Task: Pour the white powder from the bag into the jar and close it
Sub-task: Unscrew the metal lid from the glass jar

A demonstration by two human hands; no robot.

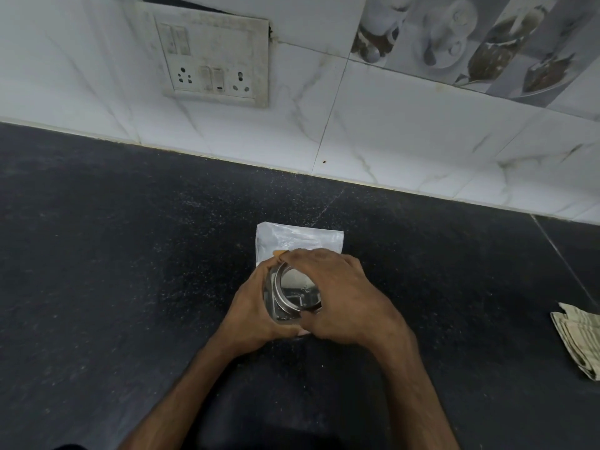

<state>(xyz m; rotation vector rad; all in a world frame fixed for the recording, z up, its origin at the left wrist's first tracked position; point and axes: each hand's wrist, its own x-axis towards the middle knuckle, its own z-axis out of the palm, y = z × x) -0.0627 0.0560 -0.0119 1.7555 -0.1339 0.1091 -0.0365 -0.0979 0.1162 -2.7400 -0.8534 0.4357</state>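
Note:
A clear jar stands on the dark counter near its middle, seen from above. My left hand wraps around the jar's left side. My right hand grips the shiny metal lid from the right; the lid sits tilted on the jar's mouth. Just behind the jar lies a clear plastic bag, flat on the counter, with white powder showing through. My hands hide the near part of the bag and most of the jar.
The black speckled counter runs back to a white tiled wall with a switch and socket panel. A folded cloth lies at the counter's right edge.

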